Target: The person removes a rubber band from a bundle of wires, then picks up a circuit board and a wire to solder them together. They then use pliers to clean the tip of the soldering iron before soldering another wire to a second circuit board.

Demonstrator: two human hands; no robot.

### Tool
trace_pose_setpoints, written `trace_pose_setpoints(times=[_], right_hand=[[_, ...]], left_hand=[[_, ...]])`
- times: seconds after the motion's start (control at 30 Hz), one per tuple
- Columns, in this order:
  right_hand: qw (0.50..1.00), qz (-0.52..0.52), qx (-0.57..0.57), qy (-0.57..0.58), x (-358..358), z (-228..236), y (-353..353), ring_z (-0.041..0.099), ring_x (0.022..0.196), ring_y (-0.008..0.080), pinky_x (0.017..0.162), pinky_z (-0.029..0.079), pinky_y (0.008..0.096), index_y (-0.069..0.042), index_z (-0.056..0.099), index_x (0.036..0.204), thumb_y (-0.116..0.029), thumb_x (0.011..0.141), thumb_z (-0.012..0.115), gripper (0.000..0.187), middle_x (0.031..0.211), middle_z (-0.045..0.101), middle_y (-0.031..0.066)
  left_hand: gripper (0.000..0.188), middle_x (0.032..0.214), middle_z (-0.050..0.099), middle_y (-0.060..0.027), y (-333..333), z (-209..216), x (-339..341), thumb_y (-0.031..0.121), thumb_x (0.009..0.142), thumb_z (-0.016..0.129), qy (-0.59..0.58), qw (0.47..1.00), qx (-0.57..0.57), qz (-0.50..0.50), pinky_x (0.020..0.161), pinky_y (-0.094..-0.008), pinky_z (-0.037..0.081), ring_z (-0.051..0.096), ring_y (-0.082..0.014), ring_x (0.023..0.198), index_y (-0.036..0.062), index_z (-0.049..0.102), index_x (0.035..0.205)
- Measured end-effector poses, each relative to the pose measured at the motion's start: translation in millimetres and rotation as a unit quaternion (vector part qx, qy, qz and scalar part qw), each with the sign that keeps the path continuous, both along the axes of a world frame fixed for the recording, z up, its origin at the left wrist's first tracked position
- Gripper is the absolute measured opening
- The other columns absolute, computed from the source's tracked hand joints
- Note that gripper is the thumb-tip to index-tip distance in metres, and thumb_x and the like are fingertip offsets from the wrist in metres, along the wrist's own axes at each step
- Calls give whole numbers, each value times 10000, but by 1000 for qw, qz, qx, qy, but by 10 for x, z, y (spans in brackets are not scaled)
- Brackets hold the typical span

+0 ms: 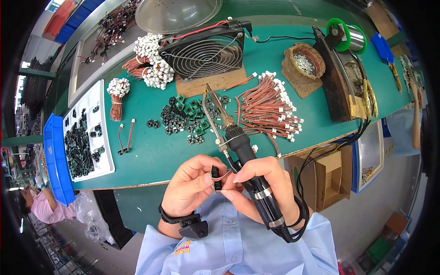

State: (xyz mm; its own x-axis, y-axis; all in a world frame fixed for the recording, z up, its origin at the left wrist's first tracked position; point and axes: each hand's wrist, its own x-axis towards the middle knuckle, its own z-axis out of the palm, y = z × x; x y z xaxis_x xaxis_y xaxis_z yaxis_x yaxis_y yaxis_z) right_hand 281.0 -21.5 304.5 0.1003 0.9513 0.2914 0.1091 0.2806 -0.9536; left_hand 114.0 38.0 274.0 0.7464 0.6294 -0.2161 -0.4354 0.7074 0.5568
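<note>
My left hand [188, 185] pinches a small black part [215, 173] with a green edge, above my lap at the table's front edge. Red and black wires [225, 176] run from it toward my right fingers. My right hand [272, 183] grips a black soldering iron [240, 143] with a thin metal tube alongside; its tip points up and away over the table. The thumb and index finger of that hand also close near the wires. Beyond the iron lie a heap of small black-and-green parts [176, 120] and a fan of red-and-black wires with white connectors [266, 107].
A wire-guarded fan [206, 57] stands at the back. On the right are a brown bowl [316, 51], an iron stand [338, 82] and a solder spool [355, 38]. Leftward are a white tray [107, 166] and blue bin [56, 158]. A cable [300, 172] trails rightward. Other people sit nearby.
</note>
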Motion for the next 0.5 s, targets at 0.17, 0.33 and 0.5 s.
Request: trace_pose_setpoints(times=[0.17,0.33,0.5], right_hand=[[1000,4,-17,9,9,8,-6,659,707,152,634,524,267,-52,440,974,37,721,706,378,755,627,78],[1000,7,-4,-12,43,-1,4,654,703,144,621,519,263,-54,448,978,23,712,725,392,751,625,78],[999,16,-17,-29,101,-13,-21,643,691,133,603,513,258,-58,442,995,33,713,724,409,751,625,76]], left_hand=[[241,1011,573,-98,16,25,-21,130,872,590,19,999,26,-4,775,-285,441,556,-168,915,-12,542,1061],[227,1009,582,-104,25,112,-22,99,871,585,49,994,93,2,803,-286,442,566,-169,922,-23,540,1057],[208,991,592,-107,-11,258,6,73,864,574,144,981,128,9,816,-284,444,579,-164,901,-32,524,1036]])
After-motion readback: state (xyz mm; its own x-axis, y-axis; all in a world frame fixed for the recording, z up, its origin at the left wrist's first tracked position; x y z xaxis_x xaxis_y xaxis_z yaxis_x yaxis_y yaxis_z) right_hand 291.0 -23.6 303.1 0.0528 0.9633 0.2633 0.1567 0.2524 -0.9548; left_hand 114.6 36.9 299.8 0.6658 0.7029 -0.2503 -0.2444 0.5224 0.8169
